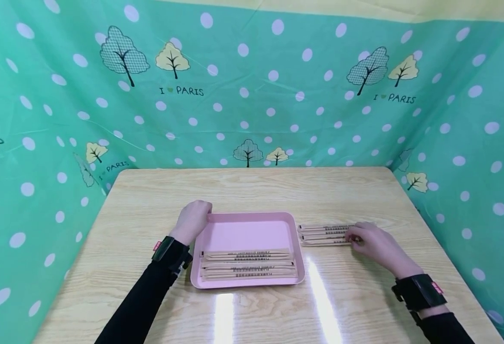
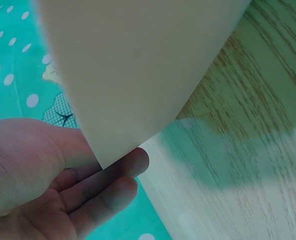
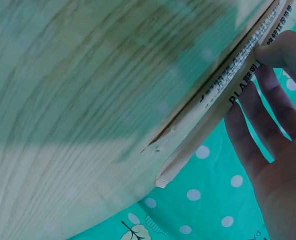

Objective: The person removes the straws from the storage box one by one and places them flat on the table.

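Observation:
A pink tray (image 1: pixel 252 232) lies on the table, with several paper-wrapped straws (image 1: pixel 248 258) in its near half. My left hand (image 1: pixel 193 219) grips the tray's far left corner. In the left wrist view the tray wall (image 2: pixel 133 75) hides part of that hand (image 2: pixel 73 185). Right of the tray lie several more paper-wrapped straws (image 1: pixel 326 235), side by side. My right hand (image 1: pixel 374 243) pinches one at its right end. Up close in the right wrist view, thumb and fingertips of this hand (image 3: pixel 277 135) hold a wrapped straw (image 3: pixel 212 117) printed with "PLA" and other characters.
The wood-grain table (image 1: pixel 252 188) carries bright glare streaks near its front. A green dotted curtain (image 1: pixel 252 110) with printed trees closes off the back and both sides. Black straps with wrist cameras sit on both forearms.

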`<control>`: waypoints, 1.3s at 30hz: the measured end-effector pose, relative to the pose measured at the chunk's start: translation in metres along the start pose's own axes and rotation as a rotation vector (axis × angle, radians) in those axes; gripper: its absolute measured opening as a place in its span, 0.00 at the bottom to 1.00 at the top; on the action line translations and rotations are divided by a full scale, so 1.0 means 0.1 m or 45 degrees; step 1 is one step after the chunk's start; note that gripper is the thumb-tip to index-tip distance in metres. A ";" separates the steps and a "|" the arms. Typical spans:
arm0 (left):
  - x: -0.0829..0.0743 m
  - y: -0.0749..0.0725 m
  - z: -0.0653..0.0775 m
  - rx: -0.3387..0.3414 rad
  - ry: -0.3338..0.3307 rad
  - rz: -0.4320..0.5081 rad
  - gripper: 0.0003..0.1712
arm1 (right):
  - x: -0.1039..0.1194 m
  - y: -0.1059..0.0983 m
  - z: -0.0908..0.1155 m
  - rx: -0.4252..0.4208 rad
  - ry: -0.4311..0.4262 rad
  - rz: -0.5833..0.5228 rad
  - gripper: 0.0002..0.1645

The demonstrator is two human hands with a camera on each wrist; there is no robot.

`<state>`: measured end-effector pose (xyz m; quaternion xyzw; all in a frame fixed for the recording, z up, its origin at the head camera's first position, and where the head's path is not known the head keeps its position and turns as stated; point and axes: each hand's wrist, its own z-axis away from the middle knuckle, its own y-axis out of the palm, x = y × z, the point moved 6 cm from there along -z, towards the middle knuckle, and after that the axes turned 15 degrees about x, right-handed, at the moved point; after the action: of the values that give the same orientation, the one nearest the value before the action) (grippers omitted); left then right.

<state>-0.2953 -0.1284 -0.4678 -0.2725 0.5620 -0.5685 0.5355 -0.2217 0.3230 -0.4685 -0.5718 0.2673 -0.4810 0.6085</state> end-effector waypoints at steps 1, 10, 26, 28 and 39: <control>0.00 0.00 0.00 0.004 -0.002 0.002 0.09 | 0.00 0.00 -0.01 0.003 0.005 0.000 0.15; 0.00 0.01 0.00 0.003 -0.007 0.005 0.08 | -0.05 0.05 -0.08 0.007 0.021 -0.016 0.16; -0.02 0.02 -0.01 -0.015 0.011 -0.013 0.10 | -0.07 0.07 -0.07 -0.046 0.007 -0.010 0.17; -0.02 0.03 -0.01 -0.010 0.010 -0.013 0.10 | -0.06 0.07 -0.07 -0.052 0.014 -0.006 0.16; 0.01 0.03 -0.01 -0.001 0.011 -0.015 0.09 | -0.02 0.01 -0.07 -0.053 0.041 -0.033 0.14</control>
<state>-0.2955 -0.1288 -0.4706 -0.2735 0.5631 -0.5724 0.5296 -0.2279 0.3216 -0.4709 -0.5797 0.2797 -0.4924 0.5859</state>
